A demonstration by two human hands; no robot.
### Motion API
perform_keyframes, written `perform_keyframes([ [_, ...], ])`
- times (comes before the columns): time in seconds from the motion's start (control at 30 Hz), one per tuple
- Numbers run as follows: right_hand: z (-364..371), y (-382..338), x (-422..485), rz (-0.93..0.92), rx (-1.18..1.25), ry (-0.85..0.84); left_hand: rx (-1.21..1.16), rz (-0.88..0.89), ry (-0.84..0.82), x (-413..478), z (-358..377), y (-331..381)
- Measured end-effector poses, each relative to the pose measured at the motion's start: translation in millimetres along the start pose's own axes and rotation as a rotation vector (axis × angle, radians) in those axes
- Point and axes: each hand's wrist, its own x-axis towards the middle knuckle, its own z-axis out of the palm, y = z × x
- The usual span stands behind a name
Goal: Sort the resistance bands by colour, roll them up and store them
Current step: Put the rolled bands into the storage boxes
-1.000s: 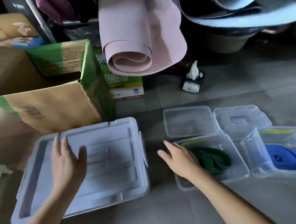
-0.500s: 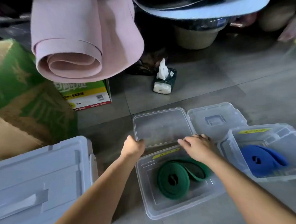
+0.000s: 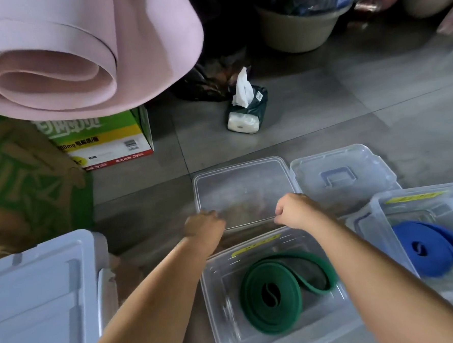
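Both hands were on the clear lid (image 3: pixel 242 189), which lay on the grey floor (image 3: pixel 323 117) just behind the clear box (image 3: pixel 218 309). The left hand (image 3: pixel 204 224) held the lid's near left corner with curled fingers. The right hand (image 3: pixel 295 211) pinched the same near edge, further to the right. The two hands were apart, one at each end of that edge. The near edge seemed to be a little off the floor, but it was blurry there.

The green band (image 3: pixel 255 310) lay rolled up inside the clear box, with one loose loop sticking out to the right. A yellow label (image 3: pixel 256 245) sat on the box's far wall. To the right stood a second clear box (image 3: pixel 382 215), and the blue band (image 3: pixel 442 251) was inside it. Its lid (image 3: pixel 339 175), with a blue handle, lay flat behind it, right beside the clear lid.

A big pale bin lid (image 3: pixel 41 288) was at the near left. Further back were a rolled pink mat (image 3: pixel 54 62), a green and white carton (image 3: pixel 107 141) and a pack of tissues (image 3: pixel 245 109).
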Motion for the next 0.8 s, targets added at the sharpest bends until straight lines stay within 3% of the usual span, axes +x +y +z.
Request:
perform_keyframes([
  [0.1, -3.6, 8.8, -5.6, -0.008, 0.106, 0.036, -0.012, 0.015, 0.089, -2.8, 10.4, -7.2],
  [0.2, -8.7, 17.5, -14.5, -0.014, 0.123, 0.141, -0.076, 0.049, 0.321, -7.6, -1.8, -25.1],
  [0.3, -18.2, 21.6, -25.4, -0.035, 0.047, 0.246, -0.303, 0.007, 0.45, -16.8, -39.8, -40.1],
  [0.43, -47.0, 24.9, -48.7, -0.135, 0.224, 0.633, -0.692, -0.135, 0.718, -59.4, -98.7, -45.9],
  [0.5, -62.5, 28.1, -67.7, -0.182, 0.449, 0.824, -0.871, -0.128, 0.796, -91.1, -115.8, -40.9],
  [0.57, -73.7, 30.4, -86.8, -0.152, 0.769, 0.806, -1.193, -0.131, 0.797, -114.3, -121.8, -29.7],
  [0.63, -73.3, 35.7, -98.1, -0.107, 0.983, 0.677, -1.559, -0.27, 0.709, -125.0, -115.8, -12.5],
  [0.73, -45.9, 47.8, -103.8, 0.025, 0.874, 0.565, -1.926, -0.529, 0.561, -123.9, -74.6, 21.5],
  [0.8, -15.2, 58.4, -103.7, 0.111, 0.724, 0.541, -1.864, -0.617, 0.594, -122.0, -39.0, 43.7],
])
